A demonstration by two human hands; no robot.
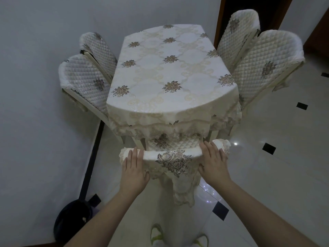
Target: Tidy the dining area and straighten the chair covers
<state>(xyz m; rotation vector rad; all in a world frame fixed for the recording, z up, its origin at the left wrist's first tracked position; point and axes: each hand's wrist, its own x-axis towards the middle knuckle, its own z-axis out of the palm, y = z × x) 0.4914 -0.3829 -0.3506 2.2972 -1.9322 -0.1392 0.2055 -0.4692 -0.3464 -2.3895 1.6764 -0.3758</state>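
Note:
A cream chair cover point(171, 158) with an embroidered flower and lace edge hangs over the top of the nearest chair's back, which is pushed in at the table's near end. My left hand point(134, 169) grips the cover at the left end of the chair top, fingers over it and thumb below. My right hand point(212, 162) grips the right end the same way. The dining table point(170, 68) carries a cream flowered tablecloth with a lace skirt. The chair's quilted seat pad point(170, 141) shows under the cloth's edge.
Two quilted covered chairs point(85, 81) lean in on the table's left, two more chairs point(261, 61) on its right. A grey wall runs along the left. A dark round object point(73, 221) lies on the tiled floor at lower left. A dark doorway point(249, 8) is behind.

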